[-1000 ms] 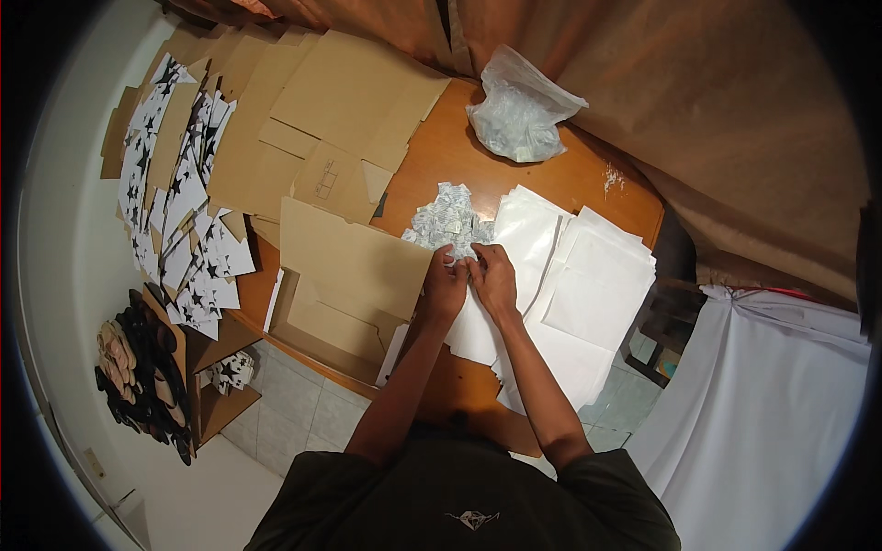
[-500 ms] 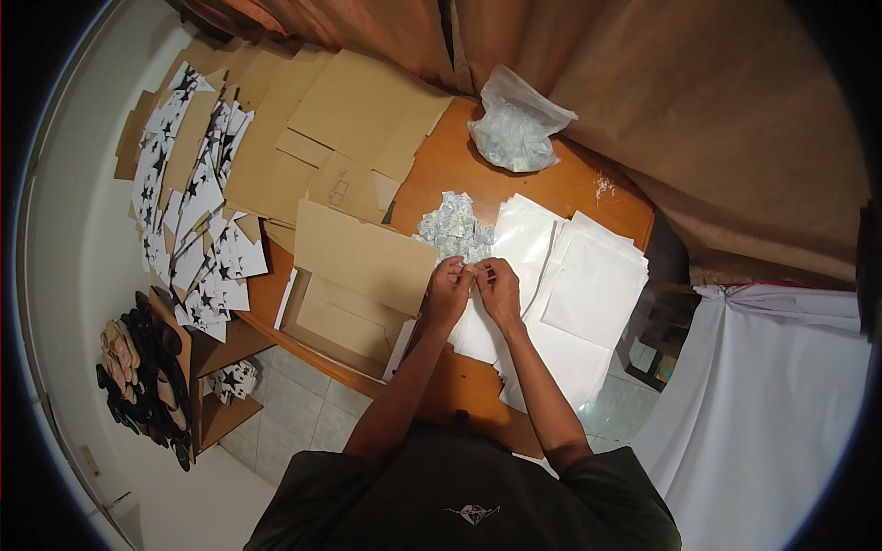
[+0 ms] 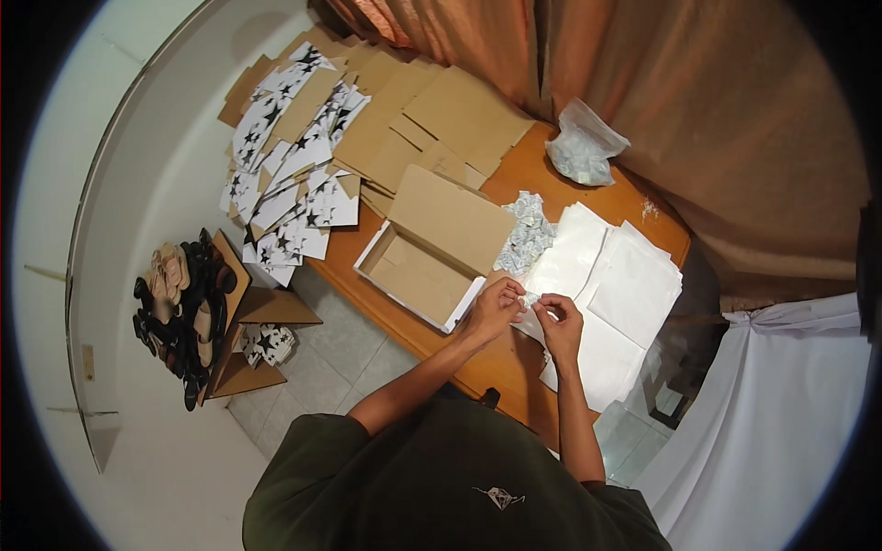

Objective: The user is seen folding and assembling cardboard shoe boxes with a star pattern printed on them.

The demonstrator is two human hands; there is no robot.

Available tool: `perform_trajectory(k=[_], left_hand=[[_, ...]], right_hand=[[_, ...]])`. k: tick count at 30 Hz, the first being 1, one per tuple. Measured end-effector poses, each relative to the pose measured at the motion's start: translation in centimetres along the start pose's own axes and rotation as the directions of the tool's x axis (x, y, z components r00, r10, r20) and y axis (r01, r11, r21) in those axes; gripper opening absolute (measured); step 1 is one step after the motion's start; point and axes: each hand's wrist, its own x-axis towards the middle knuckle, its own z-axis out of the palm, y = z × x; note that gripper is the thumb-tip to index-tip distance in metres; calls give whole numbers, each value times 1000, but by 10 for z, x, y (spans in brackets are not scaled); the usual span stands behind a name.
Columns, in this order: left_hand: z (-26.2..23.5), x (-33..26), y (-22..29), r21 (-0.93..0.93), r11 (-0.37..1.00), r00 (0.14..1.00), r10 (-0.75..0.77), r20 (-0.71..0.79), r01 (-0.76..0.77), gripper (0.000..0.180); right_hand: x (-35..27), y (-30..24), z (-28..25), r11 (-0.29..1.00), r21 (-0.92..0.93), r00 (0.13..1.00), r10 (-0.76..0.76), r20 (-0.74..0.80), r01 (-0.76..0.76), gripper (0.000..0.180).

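Observation:
A small pale printed sachet (image 3: 530, 298) is pinched between my two hands. My left hand (image 3: 496, 309) grips its left side and my right hand (image 3: 560, 323) its right side, with fingertips closed. Just beyond them lies a heap of similar sachets (image 3: 527, 241) on the wooden table. To the left of my hands stands an open cardboard box (image 3: 415, 268), brown inside with white outer edges, its lid tilted back. Stacked white paper sheets (image 3: 634, 285) lie beside and beyond my right hand.
Flat brown cardboard pieces (image 3: 464, 115) and star-printed box blanks (image 3: 308, 202) cover the table's far left. A clear plastic bag (image 3: 584, 147) sits at the back by a brown curtain (image 3: 717, 119). Shoes (image 3: 188, 303) fill a carton at left. A white cloth (image 3: 772, 404) hangs at right.
My hands have drawn back from the heap toward me, and the sachet now shows between them. The whole view has swung, shifting the table's things rightward.

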Motion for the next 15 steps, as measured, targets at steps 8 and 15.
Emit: perform_trajectory(k=[8, 15], left_hand=[[-64, -37, 4, -21, 1000, 997, -2, 81, 3, 28], [-157, -30, 5, -64, 997, 991, -27, 133, 36, 14]], right_hand=[[-34, 2, 52, 988, 138, 996, 67, 57, -75, 21], [-42, -11, 137, 982, 146, 987, 100, 126, -118, 18]])
